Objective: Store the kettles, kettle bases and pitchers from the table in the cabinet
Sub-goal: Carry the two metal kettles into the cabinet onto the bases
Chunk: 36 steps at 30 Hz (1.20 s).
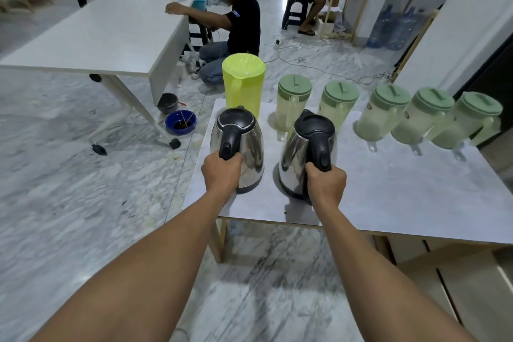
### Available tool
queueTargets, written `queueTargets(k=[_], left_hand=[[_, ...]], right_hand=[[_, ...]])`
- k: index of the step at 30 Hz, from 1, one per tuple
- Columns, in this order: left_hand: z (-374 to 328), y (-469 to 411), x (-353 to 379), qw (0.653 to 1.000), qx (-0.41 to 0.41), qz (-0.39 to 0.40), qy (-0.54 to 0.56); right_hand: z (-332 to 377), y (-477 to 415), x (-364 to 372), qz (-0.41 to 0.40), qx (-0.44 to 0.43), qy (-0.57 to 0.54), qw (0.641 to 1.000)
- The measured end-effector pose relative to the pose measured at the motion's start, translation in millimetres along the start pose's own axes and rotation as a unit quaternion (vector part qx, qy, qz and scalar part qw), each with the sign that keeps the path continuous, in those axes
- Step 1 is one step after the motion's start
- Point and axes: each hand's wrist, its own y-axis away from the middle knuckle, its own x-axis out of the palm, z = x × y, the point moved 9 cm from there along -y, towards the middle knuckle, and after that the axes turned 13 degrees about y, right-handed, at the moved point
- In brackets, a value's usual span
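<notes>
Left hand (pixel 220 172) is clenched on the left kettle (pixel 238 147) handle; right hand (pixel 327 180) likewise on the right kettle (pixel 302 155). Both kettles stand upright on the table (pixel 388 203), bodies directly beyond the fists. Pitchers (pixel 294 103) stand farther beyond.

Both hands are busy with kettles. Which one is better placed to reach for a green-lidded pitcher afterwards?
Probably the right hand. Its grip is on the right kettle, which sits nearest the row of green-lidded pitchers. The left hand holds the left kettle by the yellow pitcher, farther from that row.
</notes>
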Motion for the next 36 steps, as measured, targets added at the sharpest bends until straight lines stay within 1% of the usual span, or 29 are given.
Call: queueTargets(k=[5, 12, 17, 19, 22, 25, 29, 34, 36], left_hand=[[-21.4, 13.6, -2.8, 1.000, 0.012, 0.007, -0.002], [-93.5, 44.4, -3.9, 0.998, 0.056, 0.035, 0.001], [-154.1, 63.6, 7.0, 0.992, 0.110, 0.068, 0.007], [-172.5, 70.7, 13.7, 0.988, 0.130, 0.081, 0.002], [-196.3, 78.3, 27.6, 0.982, 0.142, 0.124, 0.016], [-212.7, 87.7, 47.9, 0.972, 0.153, 0.174, 0.022], [-215.3, 97.1, 72.4, 0.962, 0.147, 0.227, 0.036], [-210.4, 117.4, 95.9, 0.950, 0.146, 0.276, 0.019], [-213.9, 129.6, 107.0, 0.947, 0.143, 0.288, 0.014]], right_hand=[[4.7, 8.7, -24.3, -0.023, 0.009, 0.007, 1.000], [35.4, 28.5, -83.6, -0.059, -0.004, -0.010, 0.998], [74.2, 46.6, -131.8, -0.097, -0.009, -0.048, 0.994], [88.7, 55.3, -152.2, -0.123, -0.014, -0.043, 0.991], [107.7, 70.3, -180.8, -0.163, -0.022, -0.061, 0.984], [117.7, 85.1, -208.1, -0.215, -0.019, -0.062, 0.975], [117.5, 102.0, -230.6, -0.277, -0.005, -0.070, 0.958], [106.3, 120.0, -250.9, -0.313, 0.012, -0.074, 0.947], [104.7, 123.8, -269.6, -0.330, 0.010, -0.076, 0.941]])
